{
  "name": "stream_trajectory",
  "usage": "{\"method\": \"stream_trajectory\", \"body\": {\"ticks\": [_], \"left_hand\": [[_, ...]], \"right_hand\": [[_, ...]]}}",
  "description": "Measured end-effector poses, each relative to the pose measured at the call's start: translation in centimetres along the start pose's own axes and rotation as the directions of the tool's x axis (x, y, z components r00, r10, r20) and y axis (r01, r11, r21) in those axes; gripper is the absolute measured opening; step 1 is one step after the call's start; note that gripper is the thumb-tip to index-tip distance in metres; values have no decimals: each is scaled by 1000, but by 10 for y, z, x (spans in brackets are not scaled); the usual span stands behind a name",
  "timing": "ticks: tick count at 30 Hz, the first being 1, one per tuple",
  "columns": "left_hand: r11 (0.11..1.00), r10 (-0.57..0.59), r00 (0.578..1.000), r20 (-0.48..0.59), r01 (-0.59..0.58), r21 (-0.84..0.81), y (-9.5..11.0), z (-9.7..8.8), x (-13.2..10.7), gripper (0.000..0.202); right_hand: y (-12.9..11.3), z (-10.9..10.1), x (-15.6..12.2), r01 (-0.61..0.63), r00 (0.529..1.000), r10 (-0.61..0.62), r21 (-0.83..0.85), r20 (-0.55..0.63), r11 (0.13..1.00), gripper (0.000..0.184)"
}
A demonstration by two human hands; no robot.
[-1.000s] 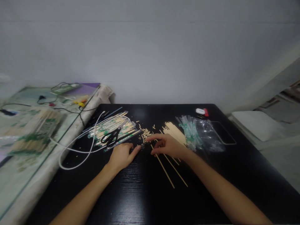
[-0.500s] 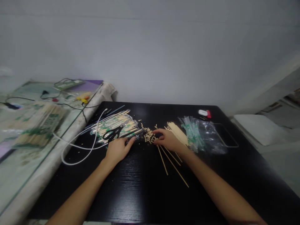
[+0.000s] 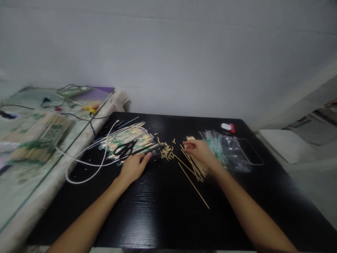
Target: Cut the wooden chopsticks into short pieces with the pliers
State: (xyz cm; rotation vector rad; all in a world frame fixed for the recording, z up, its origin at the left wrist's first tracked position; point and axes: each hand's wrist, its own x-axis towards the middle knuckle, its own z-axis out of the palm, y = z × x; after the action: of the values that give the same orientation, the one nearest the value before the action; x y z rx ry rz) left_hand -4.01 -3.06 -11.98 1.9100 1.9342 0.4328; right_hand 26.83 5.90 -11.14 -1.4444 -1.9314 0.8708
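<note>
My left hand (image 3: pixel 133 166) rests at the front edge of a heap of paper-wrapped chopsticks (image 3: pixel 125 135). Its thumb stretches out along a dark tool whose kind I cannot make out; the other fingers are hidden. Black-handled scissors (image 3: pixel 125 149) lie on the heap just above this hand. My right hand (image 3: pixel 198 150) hovers over a fanned bunch of thin bare wooden sticks (image 3: pixel 198 169), its bent fingers apart and a stick tip close to them. One long stick (image 3: pixel 194 186) lies slanting in front. Short cut stick pieces (image 3: pixel 166 151) are scattered between the hands.
A white cable (image 3: pixel 86 181) loops over the table's left side. Clear and green wrappers (image 3: pixel 216 144) and a clear plastic bag (image 3: pixel 235 154) lie at right, near a white case (image 3: pixel 226 126). Packs of wrapped sticks (image 3: pixel 39 137) lie on the glass-topped table at left.
My right hand has moved right, from the short pieces to over the bare sticks. Some loose sticks have shifted right into the bunch. The left hand has hardly moved.
</note>
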Motion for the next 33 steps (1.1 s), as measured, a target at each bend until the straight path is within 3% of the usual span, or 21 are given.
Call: {"method": "stream_trajectory", "body": {"ticks": [8,18,23,29,33], "left_hand": [[1000,5,1000,3,-5,15,1,-1,0,63],[1000,9,1000,11,-9,16,-1,1,0,63],[1000,19,1000,17,-19,16,0,0,-1,63],[998,20,999,38,-22,65,4,-2,-2,62],[997,29,999,45,-32,73,5,-1,-2,64]], "right_hand": [[-5,14,-4,19,1000,-17,-122,20,992,24],[-10,8,-21,159,986,-130,-328,107,931,19],[-12,-1,-27,161,974,-78,-404,214,900,9],[-13,1,-35,171,964,-65,-416,256,893,14],[-15,4,-36,187,956,-65,-427,285,884,7]]}}
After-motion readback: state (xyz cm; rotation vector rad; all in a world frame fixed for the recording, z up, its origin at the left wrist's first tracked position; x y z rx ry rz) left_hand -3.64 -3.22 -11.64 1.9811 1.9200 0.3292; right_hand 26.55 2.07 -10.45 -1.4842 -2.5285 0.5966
